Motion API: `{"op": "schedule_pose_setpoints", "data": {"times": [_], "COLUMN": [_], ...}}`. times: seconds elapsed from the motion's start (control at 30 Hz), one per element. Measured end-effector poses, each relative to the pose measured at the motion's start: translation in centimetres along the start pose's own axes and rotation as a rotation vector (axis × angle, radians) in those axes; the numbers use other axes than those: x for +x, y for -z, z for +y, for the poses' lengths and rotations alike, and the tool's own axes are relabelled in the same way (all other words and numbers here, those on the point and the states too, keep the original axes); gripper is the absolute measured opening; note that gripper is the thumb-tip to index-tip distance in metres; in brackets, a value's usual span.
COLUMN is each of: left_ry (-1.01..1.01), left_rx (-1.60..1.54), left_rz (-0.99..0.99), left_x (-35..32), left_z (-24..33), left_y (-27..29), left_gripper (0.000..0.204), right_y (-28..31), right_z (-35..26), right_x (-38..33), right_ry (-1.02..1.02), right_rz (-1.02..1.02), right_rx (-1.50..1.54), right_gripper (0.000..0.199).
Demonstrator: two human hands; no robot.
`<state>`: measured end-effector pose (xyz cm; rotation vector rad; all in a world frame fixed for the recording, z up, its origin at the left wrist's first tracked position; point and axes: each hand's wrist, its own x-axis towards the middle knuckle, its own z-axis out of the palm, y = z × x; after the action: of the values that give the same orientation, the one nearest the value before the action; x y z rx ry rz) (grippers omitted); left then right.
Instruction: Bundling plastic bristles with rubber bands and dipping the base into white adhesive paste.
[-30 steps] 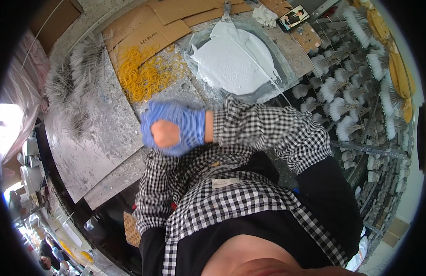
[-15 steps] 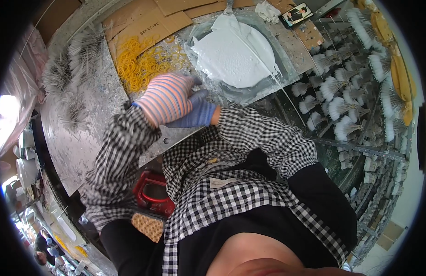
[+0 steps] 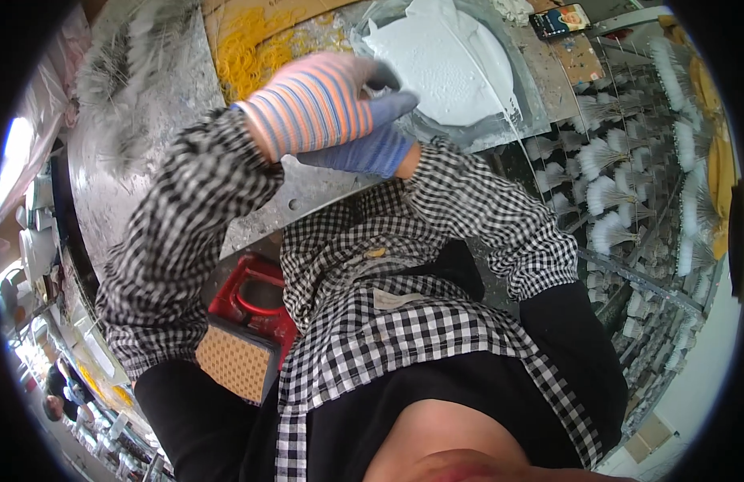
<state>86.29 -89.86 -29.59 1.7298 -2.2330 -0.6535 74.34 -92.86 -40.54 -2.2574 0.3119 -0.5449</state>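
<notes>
My left hand (image 3: 311, 103), in an orange-and-blue striped glove with dark fingertips, lies over my right hand (image 3: 356, 153), in a blue glove. They meet above the near part of the grey workbench (image 3: 251, 197). The left fingers curl in close together, and most of the right fingers are hidden beneath them. What lies between the hands, if anything, does not show. Just beyond are loose yellow rubber bands (image 3: 255, 52), and to the right a round patch of white paste (image 3: 440, 68) with a thin rod across it.
Clumps of grey bristles (image 3: 131, 72) lie on the bench's left side. White bristle bundles (image 3: 601, 161) fill a rack on the right. A phone (image 3: 559, 22) rests on cardboard at the back right. Below the bench sit a red stool (image 3: 255, 293) and a brown patterned box (image 3: 235, 361).
The view has shifted, so the bench sits higher in the picture. My joined hands have come up and to the right in it, staying together. My left elbow has swung outward.
</notes>
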Motion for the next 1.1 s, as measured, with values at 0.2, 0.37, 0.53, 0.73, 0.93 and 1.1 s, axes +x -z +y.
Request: {"op": "schedule_pose_setpoints", "data": {"times": [0.2,0.37,0.53,0.73,0.93,1.1], "left_ry": [-0.151,0.139,-0.046,0.086,-0.057,-0.045], "left_rx": [0.148,-0.004,0.119,-0.008,-0.015,0.031], "left_rz": [0.091,-0.113,0.055,-0.077,-0.002,-1.135], "left_x": [-0.4,0.2,0.0,0.3,3.3,15.8], "left_z": [-2.2,-1.4,-0.9,-1.7,0.3,8.1], "left_y": [-4.4,-2.9,-1.8,-3.7,-3.2,6.3], "left_gripper": [0.037,0.039,0.046,0.039,0.041,0.101], "right_y": [-4.4,-1.4,-1.1,-3.5,1.9,9.0], "right_z": [3.8,1.3,0.8,3.9,0.2,3.7], "right_x": [-1.7,0.3,-1.3,-1.6,-2.5,-6.6], "right_ry": [0.029,-0.325,-0.010,0.026,-0.137,-0.248], "right_rz": [-0.063,-0.337,-0.028,0.124,-0.229,0.204], "right_rx": [-0.173,-0.011,0.104,0.215,-0.401,-0.749], "right_gripper": [0.063,0.059,0.059,0.034,0.058,0.062]}}
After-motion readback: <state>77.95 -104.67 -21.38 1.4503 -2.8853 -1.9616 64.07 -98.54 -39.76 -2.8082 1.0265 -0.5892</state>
